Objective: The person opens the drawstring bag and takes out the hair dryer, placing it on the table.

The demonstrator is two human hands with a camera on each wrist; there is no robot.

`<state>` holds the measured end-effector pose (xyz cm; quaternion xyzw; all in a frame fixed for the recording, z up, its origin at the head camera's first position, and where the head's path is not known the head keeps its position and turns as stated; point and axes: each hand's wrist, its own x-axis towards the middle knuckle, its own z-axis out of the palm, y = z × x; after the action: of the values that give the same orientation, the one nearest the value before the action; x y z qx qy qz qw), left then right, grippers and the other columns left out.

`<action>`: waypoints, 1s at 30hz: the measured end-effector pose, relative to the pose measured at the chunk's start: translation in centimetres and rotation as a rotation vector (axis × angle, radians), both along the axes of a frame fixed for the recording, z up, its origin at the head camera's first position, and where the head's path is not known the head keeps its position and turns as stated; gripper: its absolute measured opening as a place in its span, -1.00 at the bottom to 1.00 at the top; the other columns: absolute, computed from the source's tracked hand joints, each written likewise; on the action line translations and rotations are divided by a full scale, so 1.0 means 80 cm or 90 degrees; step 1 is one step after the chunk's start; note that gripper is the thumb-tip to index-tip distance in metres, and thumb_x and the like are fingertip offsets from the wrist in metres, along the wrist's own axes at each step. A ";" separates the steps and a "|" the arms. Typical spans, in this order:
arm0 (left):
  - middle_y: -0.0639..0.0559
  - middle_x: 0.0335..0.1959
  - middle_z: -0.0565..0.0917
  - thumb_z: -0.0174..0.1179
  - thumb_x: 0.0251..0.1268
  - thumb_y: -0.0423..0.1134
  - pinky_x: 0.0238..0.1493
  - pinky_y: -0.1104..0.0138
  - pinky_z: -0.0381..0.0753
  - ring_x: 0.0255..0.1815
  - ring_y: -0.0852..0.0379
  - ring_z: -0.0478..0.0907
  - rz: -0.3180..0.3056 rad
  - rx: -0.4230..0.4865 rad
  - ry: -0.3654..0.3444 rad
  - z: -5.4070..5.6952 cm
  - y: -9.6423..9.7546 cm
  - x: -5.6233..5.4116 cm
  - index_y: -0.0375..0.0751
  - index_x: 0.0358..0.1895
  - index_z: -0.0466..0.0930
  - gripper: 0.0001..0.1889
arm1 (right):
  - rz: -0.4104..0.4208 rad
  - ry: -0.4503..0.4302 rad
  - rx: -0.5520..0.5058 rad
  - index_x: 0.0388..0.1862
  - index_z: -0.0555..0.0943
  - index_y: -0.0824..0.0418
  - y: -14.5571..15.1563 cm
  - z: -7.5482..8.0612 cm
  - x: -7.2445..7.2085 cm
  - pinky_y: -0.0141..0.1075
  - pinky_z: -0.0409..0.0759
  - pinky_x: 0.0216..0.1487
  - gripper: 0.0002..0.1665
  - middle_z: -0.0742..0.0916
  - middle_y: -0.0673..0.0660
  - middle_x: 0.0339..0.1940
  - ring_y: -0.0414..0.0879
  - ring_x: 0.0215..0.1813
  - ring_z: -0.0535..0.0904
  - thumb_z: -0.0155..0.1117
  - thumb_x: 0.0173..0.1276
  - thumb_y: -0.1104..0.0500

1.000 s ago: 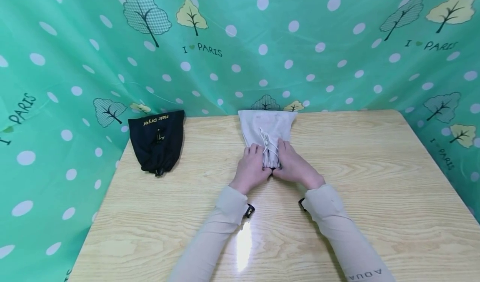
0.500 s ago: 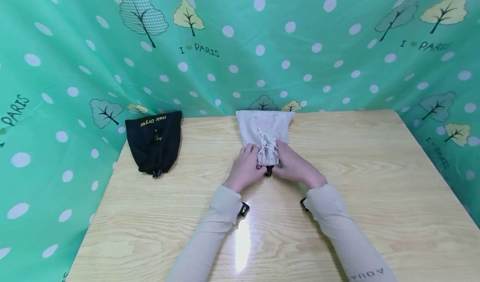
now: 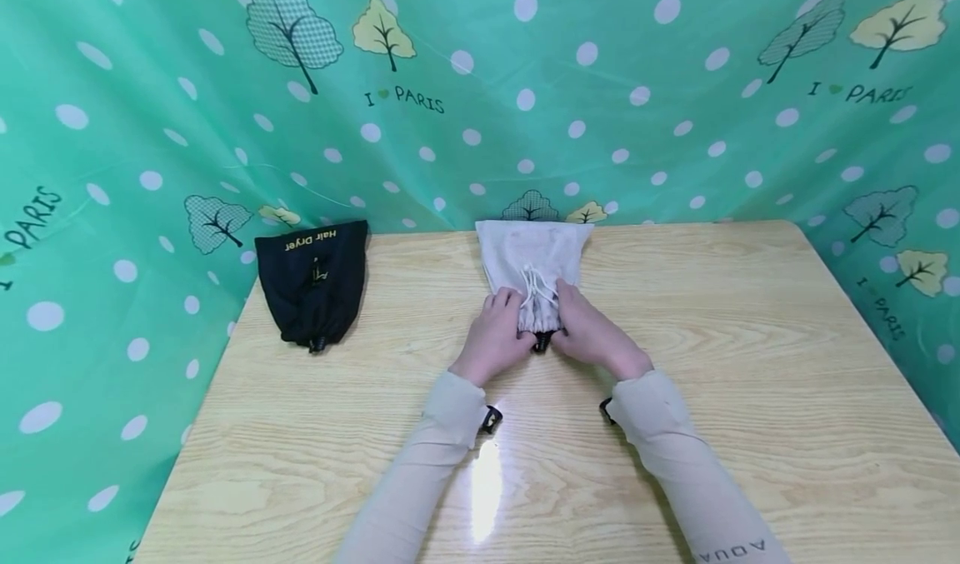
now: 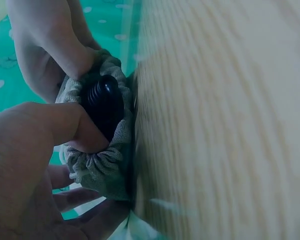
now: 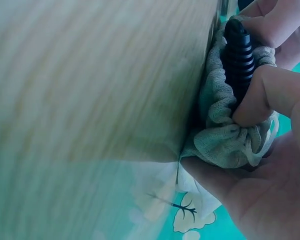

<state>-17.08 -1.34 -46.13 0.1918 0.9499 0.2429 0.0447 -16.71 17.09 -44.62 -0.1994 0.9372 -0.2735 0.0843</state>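
A light grey drawstring pouch [image 3: 531, 247] lies at the back middle of the table, its gathered mouth facing the person. My left hand [image 3: 493, 332] grips the left side of that mouth, thumb hooked inside the rim and fingers outside. On the other side, my right hand [image 3: 596, 335] holds the rim the same way. Between the thumbs, a black ribbed piece [image 4: 102, 97] pokes up in the mouth, and the right wrist view shows its rings [image 5: 240, 57] clearly. The rest of it is hidden in the cloth. White cords [image 3: 538, 282] lie loose on top of the pouch.
A black drawstring bag [image 3: 296, 277] printed "Hair Dryer" lies at the back left of the wooden table [image 3: 750, 364]. Behind and beside the table hangs a green dotted curtain [image 3: 637, 131].
The thumbs have moved apart and the pouch mouth is spread wider, so more of the black piece shows. The white cords have shifted on the cloth. The black bag stays put.
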 end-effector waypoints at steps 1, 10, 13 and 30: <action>-0.12 0.30 0.38 0.27 0.14 -0.15 0.16 0.08 0.55 0.25 -0.09 0.36 0.001 0.004 -0.003 -0.001 0.000 0.000 -0.27 0.36 0.34 -0.32 | -0.002 -0.001 -0.003 0.51 -0.14 0.62 0.001 0.000 0.000 0.06 0.09 0.55 0.06 0.19 0.58 0.49 0.32 0.55 0.10 0.22 0.18 0.38; -0.10 0.31 0.41 0.31 0.13 -0.19 0.26 0.10 0.49 0.28 -0.06 0.37 0.006 0.033 -0.006 -0.007 -0.004 -0.005 -0.27 0.38 0.34 -0.30 | 0.001 0.027 -0.059 0.49 0.07 0.50 0.007 0.000 0.000 0.06 0.26 0.49 -0.01 0.41 0.46 0.39 0.27 0.45 0.33 0.33 0.14 0.36; -0.11 0.32 0.40 0.30 0.13 -0.21 0.29 0.08 0.48 0.30 -0.08 0.36 0.001 0.037 -0.011 -0.008 -0.006 -0.005 -0.28 0.38 0.33 -0.30 | -0.004 0.006 -0.059 0.52 0.04 0.49 0.008 0.002 0.001 0.06 0.23 0.50 0.00 0.37 0.45 0.44 0.26 0.48 0.29 0.29 0.14 0.40; -0.09 0.36 0.38 0.31 0.13 -0.26 0.37 0.07 0.41 0.37 -0.06 0.33 -0.002 0.051 -0.038 -0.003 -0.009 -0.005 -0.25 0.41 0.31 -0.28 | -0.003 -0.005 -0.067 0.53 0.10 0.39 0.015 -0.001 0.001 0.06 0.27 0.48 -0.10 0.39 0.39 0.44 0.22 0.47 0.32 0.17 0.20 0.49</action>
<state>-17.46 -2.10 -46.39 0.1874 0.9374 0.2860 0.0659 -16.59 18.28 -44.71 -0.2006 0.9215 -0.3235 0.0768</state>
